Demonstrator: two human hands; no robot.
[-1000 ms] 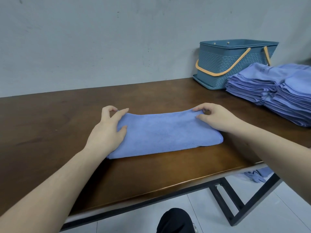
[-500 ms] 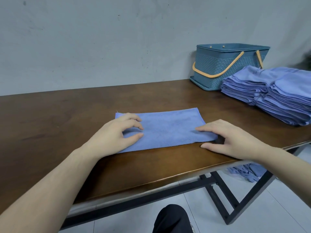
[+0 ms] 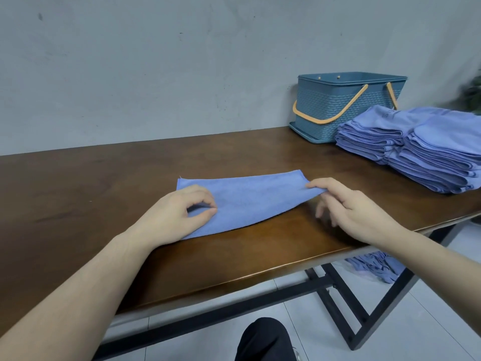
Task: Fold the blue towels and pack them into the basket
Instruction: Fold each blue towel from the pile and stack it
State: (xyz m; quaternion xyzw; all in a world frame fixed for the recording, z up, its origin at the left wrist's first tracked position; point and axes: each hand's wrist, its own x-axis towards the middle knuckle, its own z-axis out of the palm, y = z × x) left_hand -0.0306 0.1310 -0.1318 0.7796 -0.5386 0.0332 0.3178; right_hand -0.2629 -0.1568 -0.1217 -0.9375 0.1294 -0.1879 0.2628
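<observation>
Microfibre, soft and finely ribbed, makes up the blue towel (image 3: 250, 201), a long folded strip lying mid-table on the dark, glossy wooden table (image 3: 78, 194). At its left end the left hand (image 3: 177, 217) rests on the cloth, fingers curled, thumb and forefinger pinching a small bit of it. The right hand (image 3: 348, 207) pinches the towel's right end and holds it lifted just off the wood, its other fingers loosely spread. Far right stands a teal woven-pattern plastic basket (image 3: 335, 110) with orange handles. Two stacks (image 3: 421, 149) of folded blue towels sit just beside it, nearer.
</observation>
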